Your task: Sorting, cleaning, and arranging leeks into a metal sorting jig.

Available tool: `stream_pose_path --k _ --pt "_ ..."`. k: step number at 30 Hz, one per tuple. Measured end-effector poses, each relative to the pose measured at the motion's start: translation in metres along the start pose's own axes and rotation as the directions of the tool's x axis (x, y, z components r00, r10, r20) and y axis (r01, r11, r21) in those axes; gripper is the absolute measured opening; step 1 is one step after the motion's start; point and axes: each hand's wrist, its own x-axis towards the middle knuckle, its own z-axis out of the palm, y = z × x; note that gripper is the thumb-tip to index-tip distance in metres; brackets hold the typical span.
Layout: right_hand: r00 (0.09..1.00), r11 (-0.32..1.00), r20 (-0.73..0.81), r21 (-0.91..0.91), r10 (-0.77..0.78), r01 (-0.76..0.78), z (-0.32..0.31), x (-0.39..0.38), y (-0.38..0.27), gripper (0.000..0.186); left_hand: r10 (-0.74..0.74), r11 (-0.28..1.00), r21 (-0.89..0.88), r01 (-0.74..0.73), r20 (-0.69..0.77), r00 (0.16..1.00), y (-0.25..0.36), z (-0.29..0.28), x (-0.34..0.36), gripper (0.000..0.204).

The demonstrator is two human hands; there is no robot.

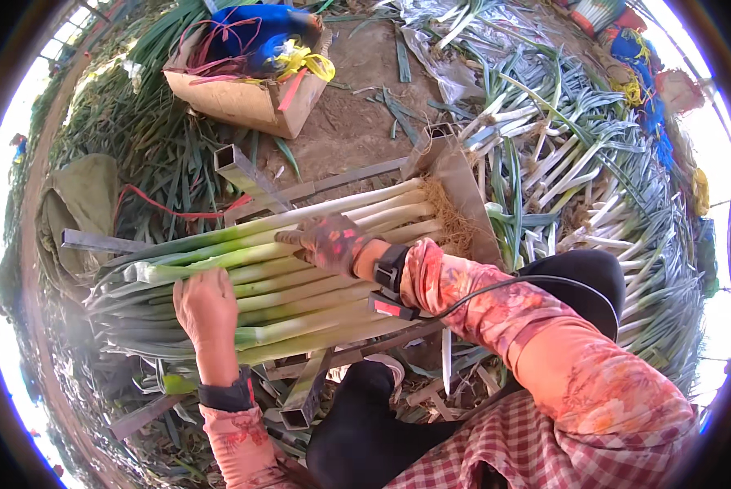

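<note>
A bundle of long green onions point(300, 306) lies side by side across a metal frame point(304, 399). Their white root ends are toward the right, against an upright metal plate point(471, 187); the leaves spread out to the left. My left hand point(206, 306) is bare and has its fingers curled over the green leaf part of the upper stalks. In a dirty patterned glove, my right hand point(329, 243) rests across the pale middle of the stalks, its index finger stretched out to the left. The undersides of both hands are hidden.
A cardboard box point(235, 102) with blue material and pink and yellow ties stands beyond the frame. Loose green onions point(561, 147) are heaped at the right. A knife blade point(447, 363) points down beside my knee. Square tube ends point(227, 159) jut from the frame.
</note>
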Motion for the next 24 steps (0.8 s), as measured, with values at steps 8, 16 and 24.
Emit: stream_pose_path --k 8,16,24 --pt "0.875 0.543 0.247 -0.704 -0.416 0.457 -0.013 -0.02 0.011 0.045 0.149 0.986 -0.044 -0.159 -0.175 0.973 -0.016 0.042 0.006 0.037" --pt "0.972 0.795 0.232 -0.586 -0.021 0.157 -0.017 -0.007 -0.007 0.038 0.113 0.994 0.033 -0.108 -0.187 0.976 -0.018 0.069 0.012 0.038" --pt "0.92 0.699 0.378 -0.631 -0.101 0.336 -0.174 -0.066 -0.102 0.039 0.111 0.993 -0.019 -0.113 -0.07 0.991 0.02 0.06 0.02 0.039"
